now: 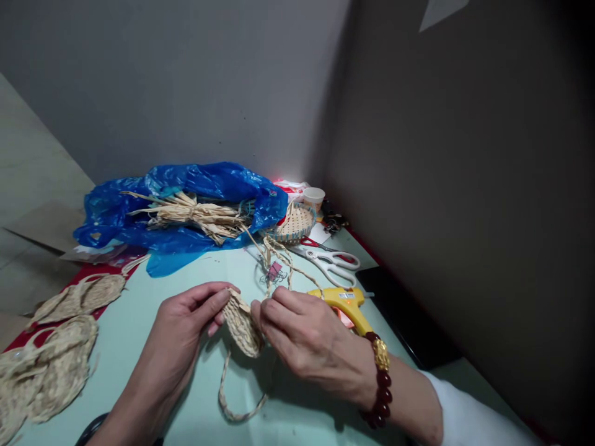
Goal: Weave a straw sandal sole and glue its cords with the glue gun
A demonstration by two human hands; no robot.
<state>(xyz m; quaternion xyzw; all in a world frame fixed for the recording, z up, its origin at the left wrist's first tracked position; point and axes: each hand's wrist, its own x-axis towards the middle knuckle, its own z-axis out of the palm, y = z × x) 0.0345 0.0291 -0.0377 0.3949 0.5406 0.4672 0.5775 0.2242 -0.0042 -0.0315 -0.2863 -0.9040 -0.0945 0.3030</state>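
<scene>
Held between both grips, above the pale green surface (134, 316): a small, tilted woven piece (242, 331). Pinched closed at its upper edge by the left grip (179, 328), thumb over fingers. Met at the opposite edge by the curled, bunched fingers of the right grip (307, 334); impossible to tell exactly what is caught there. Seemingly part-made: rounded body already plaited in ridged rows, with a loose braided cord (237, 417) looped below the grips, perhaps left to work in. Left of the left grip, apparently further along, coarse strapped ovals (65, 365). Beyond both grips, dry, papery strips (199, 215) in a crinkled, glossy blue bag (116, 195).
</scene>
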